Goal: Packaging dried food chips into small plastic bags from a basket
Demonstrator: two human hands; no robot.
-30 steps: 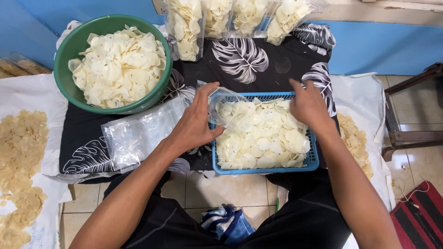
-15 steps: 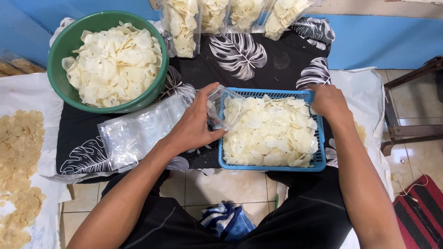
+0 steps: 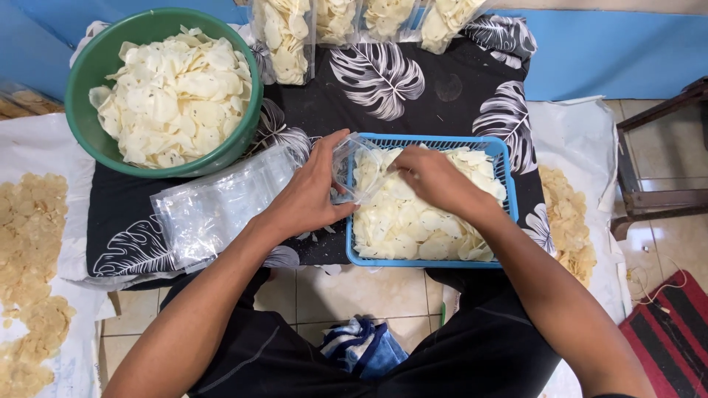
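A blue plastic basket (image 3: 507,166) full of pale raw chips sits on a black leaf-print cloth (image 3: 413,88). My left hand (image 3: 310,193) holds a small clear plastic bag (image 3: 354,168) open at the basket's left rim. My right hand (image 3: 435,180) rests on the chips in the basket, fingers at the bag's mouth, gathering chips. A stack of empty clear bags (image 3: 217,206) lies just left of my left hand.
A green bowl (image 3: 88,74) heaped with chips stands at the back left. Several filled chip bags (image 3: 287,37) line the far edge. Yellowish chips dry on white sheets at left (image 3: 29,250) and right (image 3: 568,221). A wooden stool (image 3: 656,162) stands at right.
My right hand moved from the basket's right rim into the chips toward the bag. My left hand lifted the clear bag and holds it open at the basket's edge.
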